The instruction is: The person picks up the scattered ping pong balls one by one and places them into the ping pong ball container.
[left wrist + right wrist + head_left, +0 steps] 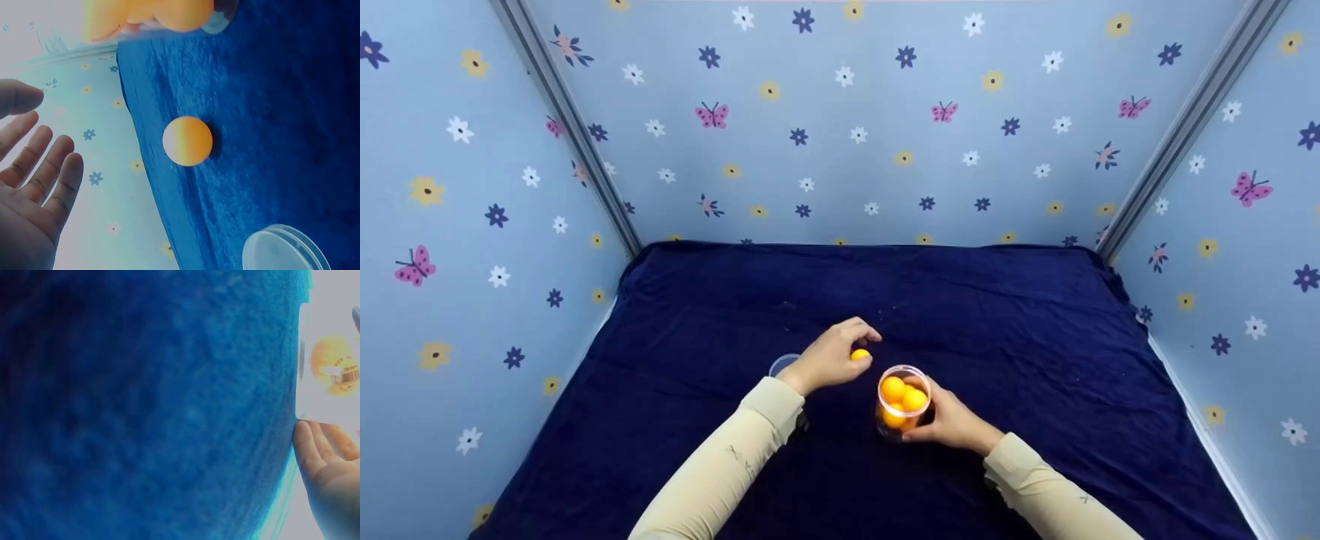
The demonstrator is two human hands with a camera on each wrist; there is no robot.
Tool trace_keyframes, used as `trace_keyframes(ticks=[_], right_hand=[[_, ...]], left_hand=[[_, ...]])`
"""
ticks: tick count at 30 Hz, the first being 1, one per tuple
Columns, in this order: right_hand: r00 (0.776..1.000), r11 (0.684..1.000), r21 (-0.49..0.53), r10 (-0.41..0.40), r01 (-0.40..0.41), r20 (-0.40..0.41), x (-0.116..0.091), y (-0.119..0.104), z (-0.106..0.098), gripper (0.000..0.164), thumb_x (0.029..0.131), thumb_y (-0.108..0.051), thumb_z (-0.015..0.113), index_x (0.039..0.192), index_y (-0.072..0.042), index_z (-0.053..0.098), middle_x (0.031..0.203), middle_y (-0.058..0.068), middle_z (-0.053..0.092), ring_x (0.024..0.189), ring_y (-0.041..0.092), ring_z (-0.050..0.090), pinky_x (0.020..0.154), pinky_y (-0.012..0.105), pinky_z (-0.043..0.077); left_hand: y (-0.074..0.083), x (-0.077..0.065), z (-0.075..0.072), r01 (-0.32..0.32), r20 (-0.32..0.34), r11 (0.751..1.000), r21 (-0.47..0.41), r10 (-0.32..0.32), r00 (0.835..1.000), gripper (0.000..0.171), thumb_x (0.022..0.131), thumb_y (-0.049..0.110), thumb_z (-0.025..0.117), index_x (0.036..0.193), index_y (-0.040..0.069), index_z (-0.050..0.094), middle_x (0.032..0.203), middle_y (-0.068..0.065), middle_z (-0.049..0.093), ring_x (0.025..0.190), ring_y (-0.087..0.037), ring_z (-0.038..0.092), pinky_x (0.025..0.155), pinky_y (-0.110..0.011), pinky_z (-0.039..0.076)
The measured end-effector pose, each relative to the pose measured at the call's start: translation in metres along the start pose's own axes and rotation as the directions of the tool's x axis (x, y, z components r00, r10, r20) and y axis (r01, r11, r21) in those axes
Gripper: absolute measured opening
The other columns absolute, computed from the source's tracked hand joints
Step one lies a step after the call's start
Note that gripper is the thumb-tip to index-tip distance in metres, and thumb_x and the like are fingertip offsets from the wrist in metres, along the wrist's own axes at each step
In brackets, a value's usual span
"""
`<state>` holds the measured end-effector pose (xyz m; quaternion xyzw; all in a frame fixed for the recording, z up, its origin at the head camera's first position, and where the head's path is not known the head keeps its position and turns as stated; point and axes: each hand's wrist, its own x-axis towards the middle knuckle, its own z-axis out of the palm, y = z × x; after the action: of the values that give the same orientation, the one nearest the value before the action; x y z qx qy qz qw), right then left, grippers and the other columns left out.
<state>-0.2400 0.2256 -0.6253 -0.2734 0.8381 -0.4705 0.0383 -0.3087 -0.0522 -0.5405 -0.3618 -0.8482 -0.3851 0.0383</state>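
Observation:
My right hand (956, 422) grips a clear plastic jar (904, 367) from its right side. Several orange ping-pong balls (893, 389) fill the jar, and one with a printed mark (331, 363) shows through its wall in the right wrist view. Left of the jar, my left hand (826, 358) hovers over a loose orange ping-pong ball (188, 141) that lies on the cloth. The left wrist view shows the left fingers (63, 180) spread and relaxed, apart from this ball. Partly behind the left wrist lies a round clear lid (784, 364).
A dark blue cloth (997, 300) with shallow wrinkles covers the table. Light blue walls (877, 172) with flowers and butterflies enclose it at the back and both sides. Grey metal posts (574, 127) stand at the back corners.

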Motion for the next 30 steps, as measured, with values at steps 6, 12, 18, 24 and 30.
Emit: trace_keyframes(ticks=[6,12,18,24,30], right_hand=[[1.000,1.000,0.004,0.006,-0.006,0.001,0.000,0.001,-0.001,0.085,0.076,-0.020,0.101,0.147,-0.005,0.057,0.142,0.017,0.067,0.124,0.020,0.064,0.111,0.025,0.047],[0.999,0.999,0.006,0.033,-0.033,0.018,0.000,0.001,-0.002,0.087,0.076,-0.023,0.100,0.149,-0.006,0.055,0.145,0.016,0.066,0.126,0.019,0.063,0.114,0.026,0.047],[0.999,0.999,0.014,0.030,-0.030,0.024,0.000,0.002,-0.001,0.087,0.078,-0.023,0.099,0.150,-0.006,0.054,0.146,0.016,0.065,0.126,0.018,0.063,0.113,0.026,0.047],[1.000,1.000,0.014,0.024,-0.024,0.015,0.001,0.001,-0.002,0.086,0.077,-0.022,0.100,0.149,-0.007,0.055,0.147,0.016,0.065,0.126,0.017,0.063,0.113,0.024,0.046],[1.000,1.000,-0.009,0.000,0.000,0.003,0.001,0.002,-0.001,0.084,0.077,-0.021,0.100,0.148,-0.005,0.056,0.144,0.018,0.066,0.125,0.017,0.064,0.112,0.025,0.047]], left_hand=[[-0.008,-0.001,-0.003,0.083,0.052,0.997,0.001,-0.083,0.995,0.040,0.088,0.002,0.077,0.128,0.003,0.073,0.127,-0.020,0.071,0.117,-0.041,0.068,0.102,-0.052,0.057],[-0.019,-0.002,-0.001,0.143,0.091,0.988,0.049,-0.147,0.985,0.045,0.090,0.007,0.084,0.133,0.003,0.072,0.131,-0.017,0.071,0.121,-0.042,0.067,0.105,-0.054,0.057],[-0.032,-0.002,0.002,0.167,0.097,0.983,0.070,-0.173,0.980,0.049,0.090,0.012,0.087,0.134,0.001,0.070,0.131,-0.020,0.071,0.121,-0.041,0.068,0.107,-0.055,0.056],[-0.042,-0.002,0.004,0.181,0.090,0.981,0.066,-0.186,0.978,0.049,0.090,0.014,0.087,0.134,0.000,0.070,0.130,-0.022,0.071,0.120,-0.038,0.068,0.107,-0.055,0.056],[-0.048,0.000,0.007,0.190,0.096,0.979,0.078,-0.197,0.976,0.051,0.090,0.013,0.088,0.135,-0.001,0.069,0.132,-0.022,0.072,0.119,-0.040,0.068,0.106,-0.055,0.056]])
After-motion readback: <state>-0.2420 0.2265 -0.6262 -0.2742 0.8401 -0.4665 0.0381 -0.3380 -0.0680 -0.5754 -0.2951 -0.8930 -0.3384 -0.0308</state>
